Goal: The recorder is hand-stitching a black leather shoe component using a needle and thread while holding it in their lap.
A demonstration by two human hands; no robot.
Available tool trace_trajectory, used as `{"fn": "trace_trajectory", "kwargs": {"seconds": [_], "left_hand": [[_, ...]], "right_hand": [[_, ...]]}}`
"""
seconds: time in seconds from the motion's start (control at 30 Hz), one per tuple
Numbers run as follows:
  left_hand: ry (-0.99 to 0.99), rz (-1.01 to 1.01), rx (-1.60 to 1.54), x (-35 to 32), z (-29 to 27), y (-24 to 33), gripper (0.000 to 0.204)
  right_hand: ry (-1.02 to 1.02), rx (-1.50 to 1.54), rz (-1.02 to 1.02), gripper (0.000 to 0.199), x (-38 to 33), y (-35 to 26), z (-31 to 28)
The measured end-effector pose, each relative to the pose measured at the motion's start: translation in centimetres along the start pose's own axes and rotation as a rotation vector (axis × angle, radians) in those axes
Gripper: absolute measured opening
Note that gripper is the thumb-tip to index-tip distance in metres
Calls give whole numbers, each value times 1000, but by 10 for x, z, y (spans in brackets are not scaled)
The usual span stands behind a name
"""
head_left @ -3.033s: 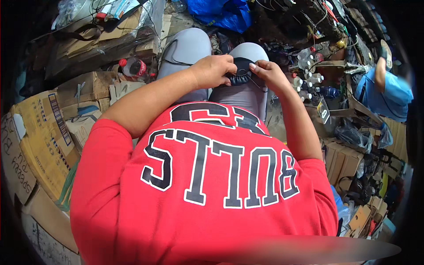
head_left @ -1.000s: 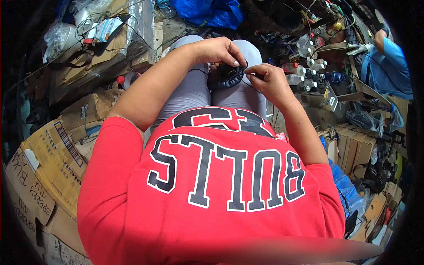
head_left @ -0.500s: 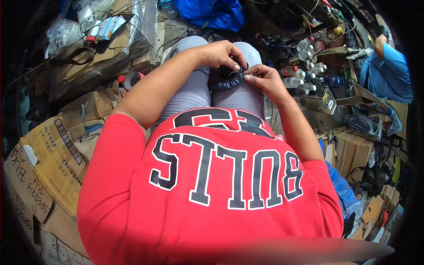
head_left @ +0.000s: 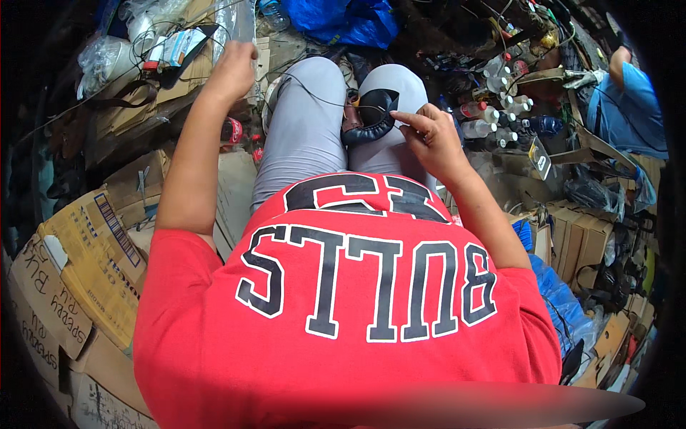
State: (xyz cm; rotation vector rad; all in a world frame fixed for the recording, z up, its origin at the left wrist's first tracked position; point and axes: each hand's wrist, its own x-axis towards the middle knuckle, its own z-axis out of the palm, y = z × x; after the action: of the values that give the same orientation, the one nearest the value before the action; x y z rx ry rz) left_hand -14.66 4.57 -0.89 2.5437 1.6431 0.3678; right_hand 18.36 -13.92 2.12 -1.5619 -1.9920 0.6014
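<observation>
A dark shoe upper point(head_left: 370, 130) with a puckered, gathered edge rests on my grey-trousered thighs, near the knees. Beside it, between the legs, a brown cylindrical thing partly shows. My right hand point(head_left: 433, 137) is at the upper's right edge, thumb and index finger closed on it. A thin dark thread point(head_left: 311, 94) runs from the upper across my left knee toward the left. Raised out to the far left, my left hand point(head_left: 238, 66) is closed in a fist, with the thread leading toward it; the grip itself is hidden.
Several capped bottles point(head_left: 493, 118) stand to the right of my knees. A person in a blue shirt point(head_left: 632, 107) is at the far right. Cardboard boxes point(head_left: 78, 272) lie left, a blue plastic bag point(head_left: 343, 20) ahead, and a plastic-covered board point(head_left: 182, 79) at far left.
My left hand has left the shoe upper and swung out left, drawing the thread across the knee. The right hand stays by the upper, slightly lower and to the right.
</observation>
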Motion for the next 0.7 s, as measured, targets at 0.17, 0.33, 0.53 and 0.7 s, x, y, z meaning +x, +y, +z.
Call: {"fn": "trace_trajectory", "kwargs": {"seconds": [0.17, 0.33, 0.53, 0.7], "left_hand": [[-46, 280, -552, -47, -14, 106, 28], [-44, 318, -537, -63, 11, 136, 21], [-85, 304, -890, -41, 22, 143, 25], [-172, 295, -869, -36, 28, 142, 31]], "right_hand": [[85, -220, -75, 28, -12, -2, 10], [2, -115, 18, 28, -8, -1, 5], [-184, 308, 244, 25, 9, 19, -9], [-247, 363, 268, 30, 20, 30, -13]]}}
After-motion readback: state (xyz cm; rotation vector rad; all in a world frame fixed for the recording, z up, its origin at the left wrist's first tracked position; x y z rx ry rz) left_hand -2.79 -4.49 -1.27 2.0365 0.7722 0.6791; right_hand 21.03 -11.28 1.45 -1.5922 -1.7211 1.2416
